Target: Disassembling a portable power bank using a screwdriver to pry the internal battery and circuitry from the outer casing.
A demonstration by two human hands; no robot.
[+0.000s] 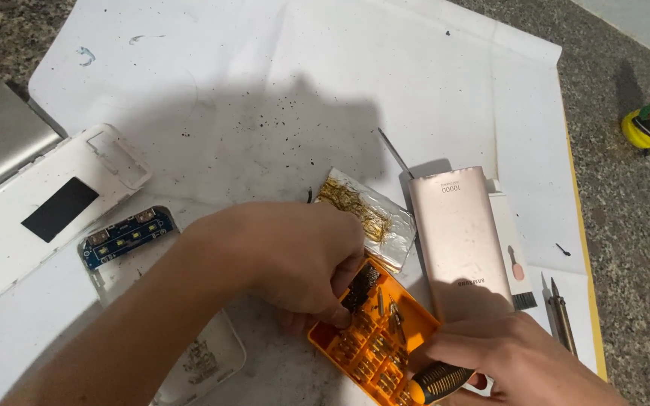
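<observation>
Work on the desk (626, 248) looks to be at a tool-choosing stage rather than a fitting one. The left hand (306, 256) reaches into the orange bit tray (374, 338), fingertips (340, 312) pinched narrowly among the bits; whether one is actually gripped cannot be told. The right hand (505, 353) is closed around a black and orange screwdriver handle (434, 380) at the tray's near corner. A pink power bank (457, 233) lies intact just beyond the tray, apparently not yet opened. To the left, a white casing (16, 218) lies apart from a blue circuit board (126, 234), so one unit seems already taken down. A foil sheet (385, 218) holds small gold-coloured parts.
</observation>
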